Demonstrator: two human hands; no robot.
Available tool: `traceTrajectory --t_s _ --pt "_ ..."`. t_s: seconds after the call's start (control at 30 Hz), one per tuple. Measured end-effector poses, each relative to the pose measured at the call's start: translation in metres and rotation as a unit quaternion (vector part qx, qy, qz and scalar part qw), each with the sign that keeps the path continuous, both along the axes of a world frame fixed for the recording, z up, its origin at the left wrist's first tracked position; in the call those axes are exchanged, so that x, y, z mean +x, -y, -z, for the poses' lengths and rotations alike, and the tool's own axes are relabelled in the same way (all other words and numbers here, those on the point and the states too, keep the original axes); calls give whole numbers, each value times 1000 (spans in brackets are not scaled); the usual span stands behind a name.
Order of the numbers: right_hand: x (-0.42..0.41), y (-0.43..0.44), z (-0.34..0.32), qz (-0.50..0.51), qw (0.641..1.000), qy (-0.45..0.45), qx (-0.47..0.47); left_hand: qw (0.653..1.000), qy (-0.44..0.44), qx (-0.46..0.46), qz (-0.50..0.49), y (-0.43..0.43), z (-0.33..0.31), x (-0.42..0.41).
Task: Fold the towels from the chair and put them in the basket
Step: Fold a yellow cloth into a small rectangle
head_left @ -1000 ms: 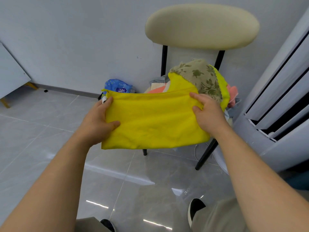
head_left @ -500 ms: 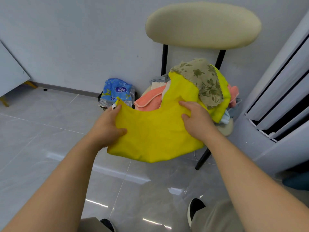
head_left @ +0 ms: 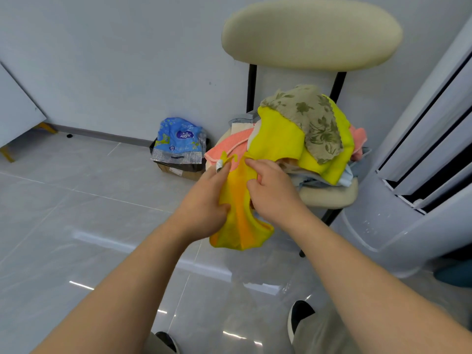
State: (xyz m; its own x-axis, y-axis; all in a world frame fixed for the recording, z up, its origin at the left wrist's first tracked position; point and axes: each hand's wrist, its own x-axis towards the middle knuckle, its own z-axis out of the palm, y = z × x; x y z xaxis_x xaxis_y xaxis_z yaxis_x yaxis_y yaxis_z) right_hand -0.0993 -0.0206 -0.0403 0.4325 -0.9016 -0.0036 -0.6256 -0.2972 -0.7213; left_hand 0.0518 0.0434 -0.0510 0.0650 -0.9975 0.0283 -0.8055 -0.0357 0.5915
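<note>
A yellow towel hangs folded in half between my hands, in front of the chair. My left hand grips its left edge and my right hand grips its right edge; the two hands almost meet. On the chair seat lies a heap of towels: another yellow towel, an olive flowered one on top, and a pink one. No basket is in view.
A cardboard box lined with a black bag holds a blue packet on the floor left of the chair. A tall white appliance stands close on the right. The wall runs behind the chair. Grey tile floor lies to the left.
My hands have come together from about a towel's width apart, closing the spread yellow towel into a hanging fold.
</note>
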Motion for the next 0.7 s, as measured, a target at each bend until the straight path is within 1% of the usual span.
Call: traceTrajectory --t_s 0.1,0.2,0.33,0.47,0.6,0.63,0.7 --pt "6 -4 0 -3 999 32 41 999 -4 -23 23 0 1 -7" --pt "5 -4 3 -12 996 70 56 999 -29 -34 27 2 3 -8" --pt "3 -7 -1 -6 994 89 65 992 -124 -15 -13 1 -1 -11" --pt "-1 -8 -4 -11 997 74 36 988 -153 -11 -30 -3 -9 -14" --pt "-3 -7 0 -25 991 115 71 970 -236 17 -53 -1 -8 -3" --pt "-2 -6 0 -21 989 121 77 969 -242 25 -54 -1 -8 0" --pt "-1 -3 0 -11 982 155 110 976 -209 29 -46 -2 -8 1"
